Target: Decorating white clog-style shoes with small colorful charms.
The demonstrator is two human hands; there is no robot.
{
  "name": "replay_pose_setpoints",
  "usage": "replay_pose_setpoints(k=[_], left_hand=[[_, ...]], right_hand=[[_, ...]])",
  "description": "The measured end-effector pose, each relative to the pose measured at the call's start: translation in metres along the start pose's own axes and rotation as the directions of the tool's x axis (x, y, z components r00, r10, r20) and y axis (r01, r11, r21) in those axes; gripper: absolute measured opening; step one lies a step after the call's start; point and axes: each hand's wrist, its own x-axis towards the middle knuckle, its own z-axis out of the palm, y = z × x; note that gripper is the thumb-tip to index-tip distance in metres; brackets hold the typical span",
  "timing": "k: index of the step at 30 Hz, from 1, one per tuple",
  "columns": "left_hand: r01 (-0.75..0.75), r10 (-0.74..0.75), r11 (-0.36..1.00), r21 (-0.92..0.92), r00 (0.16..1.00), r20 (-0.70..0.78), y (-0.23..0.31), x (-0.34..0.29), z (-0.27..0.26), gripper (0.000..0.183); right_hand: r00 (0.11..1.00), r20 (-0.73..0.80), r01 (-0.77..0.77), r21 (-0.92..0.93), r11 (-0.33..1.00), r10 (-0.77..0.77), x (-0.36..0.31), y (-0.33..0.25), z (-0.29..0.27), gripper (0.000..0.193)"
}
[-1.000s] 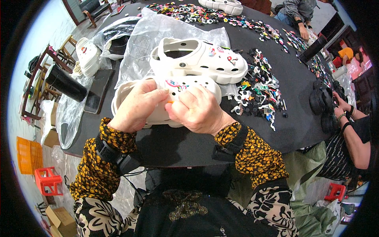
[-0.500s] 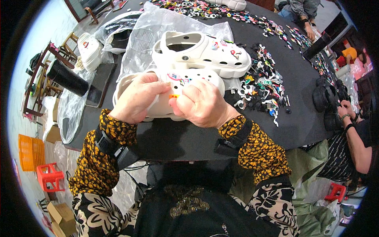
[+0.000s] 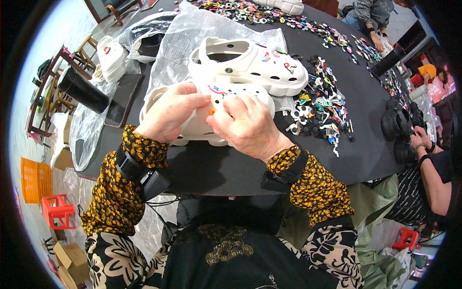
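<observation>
A white clog [image 3: 199, 126] with colourful shoe charms near its top lies in front of me on the dark table. My left hand [image 3: 168, 113] grips its side and strap area, thumb pointing toward the toe. Over the toe part, my right hand [image 3: 245, 120] has curled fingers pressed to the upper; its fingertips are hidden. A small orange charm [image 3: 211, 111] shows on the clog beside my right thumb. Just behind stands the matching white clog [image 3: 269, 74], carrying several charms. To the right lies a pile of loose charms [image 3: 320, 111].
A plastic bag [image 3: 168, 53] lies under the clogs. At left are a black cylinder [image 3: 82, 89], a dark flat tray [image 3: 122, 103] and another white clog [image 3: 111, 60]. More charms [image 3: 269, 17] spread along the far side. Black clogs [image 3: 397, 123] and a co-worker's hands [image 3: 421, 138] are at right.
My right hand has loosened slightly and its fingers have shifted over the clog's toe, covering more of the orange charm. My left hand keeps its grip.
</observation>
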Motion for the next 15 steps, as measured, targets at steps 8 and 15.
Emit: replay_pose_setpoints(k=[8,15], left_hand=[[0.004,-0.004,1.0,-0.001,1.0,0.023,0.0,-0.004,-0.002,0.025],[0.028,-0.028,0.999,-0.031,1.0,0.01,0.008,-0.004,0.005,0.025]], right_hand=[[0.999,0.053,-0.003,0.02,1.0,0.002,-0.001,0.0,0.003,0.018],[0.998,-0.033,0.057,0.034,0.998,-0.056,-0.006,-0.001,0.002,0.016]])
